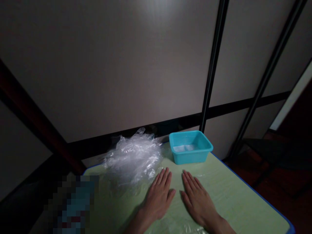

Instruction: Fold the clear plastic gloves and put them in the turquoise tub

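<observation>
My left hand lies flat, palm down, on the green table, its fingers stretched out and nothing held. To its right, my right hand rests the same way, also holding nothing. A heap of crumpled clear plastic bags sits just beyond my left hand. Behind my right hand stands a turquoise plastic basin with something whitish on its bottom. Some clear plastic shows at the bottom edge, between and below my wrists.
Large grey panels with dark frames rise behind the table. A dark chair or stool stands at the right, past the table's blue edge. At the lower left is a pixelated patch whose content I cannot make out.
</observation>
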### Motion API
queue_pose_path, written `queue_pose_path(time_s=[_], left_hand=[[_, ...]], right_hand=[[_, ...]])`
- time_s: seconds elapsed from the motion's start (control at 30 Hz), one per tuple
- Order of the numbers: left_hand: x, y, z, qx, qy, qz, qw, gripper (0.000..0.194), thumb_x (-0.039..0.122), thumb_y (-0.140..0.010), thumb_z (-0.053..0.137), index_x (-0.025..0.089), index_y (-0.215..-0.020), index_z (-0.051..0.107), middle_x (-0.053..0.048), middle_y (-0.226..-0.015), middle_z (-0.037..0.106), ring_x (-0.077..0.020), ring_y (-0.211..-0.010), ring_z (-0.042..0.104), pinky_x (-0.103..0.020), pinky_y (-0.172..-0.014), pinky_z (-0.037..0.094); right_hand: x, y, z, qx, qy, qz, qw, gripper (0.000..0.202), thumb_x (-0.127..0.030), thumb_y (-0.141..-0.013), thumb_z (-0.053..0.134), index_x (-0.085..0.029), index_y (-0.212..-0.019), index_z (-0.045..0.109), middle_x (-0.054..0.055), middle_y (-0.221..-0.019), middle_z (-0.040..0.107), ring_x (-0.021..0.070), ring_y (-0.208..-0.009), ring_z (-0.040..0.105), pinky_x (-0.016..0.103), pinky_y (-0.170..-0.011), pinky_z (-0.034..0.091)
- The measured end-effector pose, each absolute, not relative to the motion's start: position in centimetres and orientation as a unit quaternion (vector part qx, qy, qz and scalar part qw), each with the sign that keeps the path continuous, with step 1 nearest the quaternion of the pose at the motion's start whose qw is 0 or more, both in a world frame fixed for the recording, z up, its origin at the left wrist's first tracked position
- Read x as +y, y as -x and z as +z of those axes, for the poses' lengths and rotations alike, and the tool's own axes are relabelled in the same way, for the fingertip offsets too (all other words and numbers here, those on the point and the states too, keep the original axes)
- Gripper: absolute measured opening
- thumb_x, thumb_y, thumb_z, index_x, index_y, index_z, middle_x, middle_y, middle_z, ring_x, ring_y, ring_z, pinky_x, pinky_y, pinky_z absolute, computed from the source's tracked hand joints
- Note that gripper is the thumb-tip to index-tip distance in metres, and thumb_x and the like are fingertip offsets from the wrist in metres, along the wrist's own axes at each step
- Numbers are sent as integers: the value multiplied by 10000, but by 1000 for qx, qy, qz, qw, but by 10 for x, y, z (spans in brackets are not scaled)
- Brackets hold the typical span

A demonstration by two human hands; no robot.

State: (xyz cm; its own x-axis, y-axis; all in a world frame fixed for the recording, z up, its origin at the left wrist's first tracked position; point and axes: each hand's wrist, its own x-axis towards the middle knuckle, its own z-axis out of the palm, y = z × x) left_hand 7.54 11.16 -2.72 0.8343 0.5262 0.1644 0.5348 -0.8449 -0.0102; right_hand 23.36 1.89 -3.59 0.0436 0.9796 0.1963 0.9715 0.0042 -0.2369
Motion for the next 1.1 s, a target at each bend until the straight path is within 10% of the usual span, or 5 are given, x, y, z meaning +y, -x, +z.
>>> queue_pose_path(time_s=[1.1], left_hand=[[70,-71,4,-301,950,-76,4,590,384,-883,322,14,-1334,237,-174,-1407,163,-253,-1291,119,-394,-1034,244]], right_hand=[[16,-263,-2,-664,722,65,184,565,-406,-910,206,-55,-1352,220,115,-1408,176,197,-1299,113,428,-1057,138]])
